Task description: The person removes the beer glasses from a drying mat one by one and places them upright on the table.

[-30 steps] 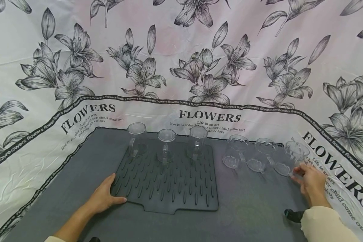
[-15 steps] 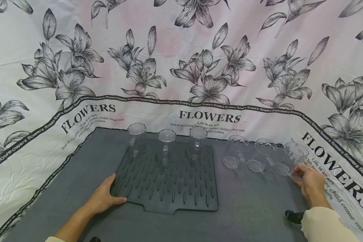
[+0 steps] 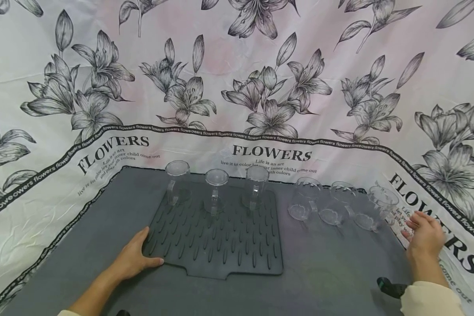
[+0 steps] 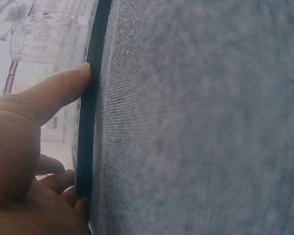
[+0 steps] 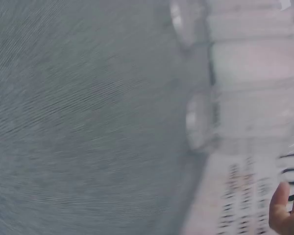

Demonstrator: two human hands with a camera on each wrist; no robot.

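Observation:
My left hand (image 3: 132,259) rests at the near left corner of a dark grey ridged drying mat (image 3: 229,245), thumb on its front edge and fingers along its left side. In the left wrist view, the thumb touches the dark mat edge (image 4: 87,122). Three clear glass mugs stand on the back of the mat: left mug (image 3: 178,182), middle mug (image 3: 216,193), right mug (image 3: 256,188). My right hand (image 3: 425,237) hovers apart from the rightmost clear mug (image 3: 375,210), fingers loosely bent and holding nothing. In the right wrist view its fingers (image 5: 280,205) show at the lower corner.
Two more clear mugs, one (image 3: 305,199) nearer the mat and one (image 3: 337,205) in between, stand in a row with the rightmost on the grey tabletop (image 3: 332,272). A white flower-printed cloth (image 3: 205,153) hangs behind and along both sides. A black object (image 3: 391,287) shows below the right wrist.
My right hand has come off the rightmost mug and drawn away to the right. The left hand stays at the mat corner; the mugs keep their places.

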